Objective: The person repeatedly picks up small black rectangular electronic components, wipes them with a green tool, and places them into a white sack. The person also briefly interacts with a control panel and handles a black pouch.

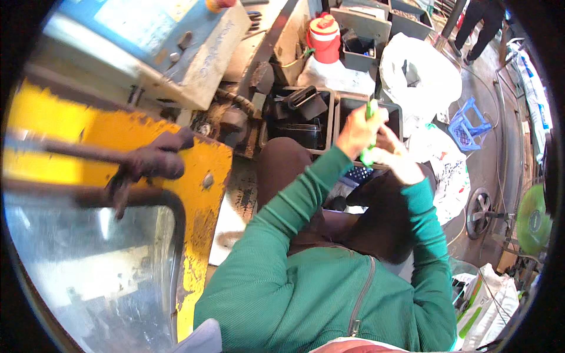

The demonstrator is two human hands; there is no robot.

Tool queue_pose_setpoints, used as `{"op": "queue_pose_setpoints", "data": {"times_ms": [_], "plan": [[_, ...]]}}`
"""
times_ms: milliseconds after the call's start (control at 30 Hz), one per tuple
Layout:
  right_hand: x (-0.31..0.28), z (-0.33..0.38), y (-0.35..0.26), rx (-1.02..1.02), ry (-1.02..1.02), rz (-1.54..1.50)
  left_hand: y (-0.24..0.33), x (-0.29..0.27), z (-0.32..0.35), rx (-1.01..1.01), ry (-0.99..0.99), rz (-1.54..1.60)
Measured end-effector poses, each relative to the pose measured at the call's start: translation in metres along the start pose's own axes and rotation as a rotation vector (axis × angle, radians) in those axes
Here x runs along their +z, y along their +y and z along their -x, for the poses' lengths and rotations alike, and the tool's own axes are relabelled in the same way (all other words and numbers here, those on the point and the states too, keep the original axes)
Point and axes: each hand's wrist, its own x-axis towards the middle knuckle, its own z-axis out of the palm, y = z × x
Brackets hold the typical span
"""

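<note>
In front of my knees, a slim bright green object (369, 154) runs between my hands; its exact kind is too small to tell. My left hand (354, 130) is closed around it, and one end sticks out above the fingers. My right hand (401, 157) meets it from the other side, fingers bent in against its lower part. Both hands are over the near part of a dark grey bin (401, 120), which they partly cover. Beside it on the left stands another bin (263, 132) holding black plastic parts (303, 106).
A yellow machine (203, 182) with a window and a handle (156, 159) fills the left side. Beyond the bins stands a red and white jug (325, 40). White sacks (419, 76), a blue plastic stool (469, 126) and a green fan (532, 219) are on the right. Another person's legs (482, 23) show far right.
</note>
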Motion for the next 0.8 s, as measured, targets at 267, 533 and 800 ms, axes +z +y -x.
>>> {"op": "queue_pose_setpoints", "data": {"times_ms": [267,533,800], "plan": [[0.027,0.045,0.036,-0.231,0.316,-0.142,0.149,-0.076,0.066,0.269,-0.135,0.773],[0.022,0.018,0.06,-0.364,0.273,-0.39,0.296,-0.126,0.074,0.933,-1.098,1.085],[0.006,0.037,0.052,-0.379,0.327,-0.388,0.295,-0.126,0.121,0.982,-1.162,1.21]]}}
